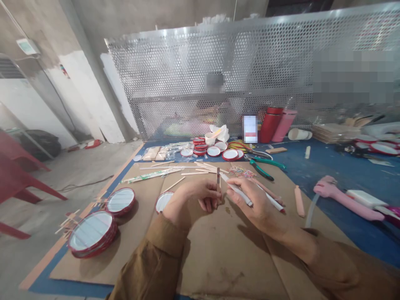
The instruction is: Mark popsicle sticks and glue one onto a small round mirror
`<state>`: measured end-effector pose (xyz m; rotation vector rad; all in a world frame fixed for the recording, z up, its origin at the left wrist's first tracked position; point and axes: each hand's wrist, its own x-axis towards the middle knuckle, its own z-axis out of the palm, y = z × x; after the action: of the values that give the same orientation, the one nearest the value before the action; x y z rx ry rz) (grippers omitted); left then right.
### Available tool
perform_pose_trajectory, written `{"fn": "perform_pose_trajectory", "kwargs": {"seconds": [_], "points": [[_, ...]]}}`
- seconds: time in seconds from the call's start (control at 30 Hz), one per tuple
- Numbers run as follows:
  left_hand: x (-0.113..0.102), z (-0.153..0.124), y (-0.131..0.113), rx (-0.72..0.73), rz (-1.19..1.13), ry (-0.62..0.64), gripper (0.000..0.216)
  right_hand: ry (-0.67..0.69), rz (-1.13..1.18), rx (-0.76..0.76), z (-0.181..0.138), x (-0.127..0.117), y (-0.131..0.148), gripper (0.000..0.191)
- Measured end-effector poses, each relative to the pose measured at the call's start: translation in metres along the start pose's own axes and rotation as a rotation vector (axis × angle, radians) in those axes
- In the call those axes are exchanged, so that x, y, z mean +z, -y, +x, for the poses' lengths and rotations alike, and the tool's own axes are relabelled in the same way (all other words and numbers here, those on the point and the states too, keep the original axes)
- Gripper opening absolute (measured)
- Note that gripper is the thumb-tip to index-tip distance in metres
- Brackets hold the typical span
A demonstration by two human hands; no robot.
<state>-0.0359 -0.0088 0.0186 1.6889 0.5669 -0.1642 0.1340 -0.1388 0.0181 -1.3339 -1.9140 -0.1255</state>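
Over the brown cardboard, my left hand pinches a short, flat brown stick upright between thumb and fingers. My right hand is closed around a slim white pen-like tool, its tip pointing at the stick. Whether the tip touches the stick cannot be made out. Behind my left wrist, a round red-rimmed disc with a white face is partly covered. Beyond both hands lie loose thin wooden sticks and a tangle of coloured rubber bands.
Stacked red-rimmed discs stand at the left, with sticks jutting out beside them. Green-handled pliers, a lit phone and a red bottle are farther back. A pink-handled tool lies right. Perforated metal panel borders the back.
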Motion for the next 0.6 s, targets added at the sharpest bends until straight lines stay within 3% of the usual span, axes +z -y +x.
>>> {"fn": "perform_pose_trajectory", "kwargs": {"seconds": [0.37, 0.6], "points": [[0.0027, -0.0005, -0.0044, -0.022, -0.008, -0.027, 0.018, -0.018, 0.007, 0.006, 0.0005, 0.0041, -0.0016, 0.018], [0.0018, -0.0027, -0.0043, 0.009, -0.017, -0.011, 0.025, -0.002, 0.004, 0.000, 0.0005, 0.0025, -0.0015, 0.017]]}}
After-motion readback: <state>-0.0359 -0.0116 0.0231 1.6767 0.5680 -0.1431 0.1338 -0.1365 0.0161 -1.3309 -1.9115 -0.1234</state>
